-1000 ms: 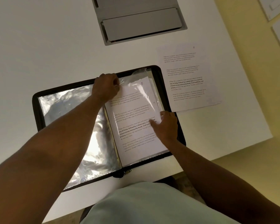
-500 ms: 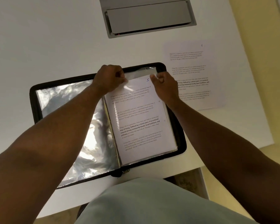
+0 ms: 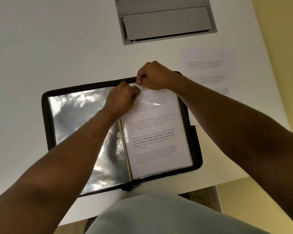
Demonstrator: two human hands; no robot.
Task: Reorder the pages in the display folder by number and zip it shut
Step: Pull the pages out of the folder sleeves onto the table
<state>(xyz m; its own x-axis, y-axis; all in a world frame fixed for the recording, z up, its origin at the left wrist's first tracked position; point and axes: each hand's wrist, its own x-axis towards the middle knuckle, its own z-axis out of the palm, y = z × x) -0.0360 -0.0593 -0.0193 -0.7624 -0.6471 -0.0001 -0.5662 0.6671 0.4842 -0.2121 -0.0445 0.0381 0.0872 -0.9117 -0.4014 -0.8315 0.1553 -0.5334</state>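
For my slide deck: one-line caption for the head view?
Both hands, left and right, pinch the sleeve top over page 5 in the open folder.

The white surface (image 3: 57, 48) carries the open display folder (image 3: 46, 125) under both hands and a loose page (image 3: 208, 71) right of them.

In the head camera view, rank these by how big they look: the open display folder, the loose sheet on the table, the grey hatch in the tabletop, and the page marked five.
1. display folder
2. grey hatch, cut off by the frame's top edge
3-4. page marked five and loose sheet: they look alike; an arm hides part of the sheet.
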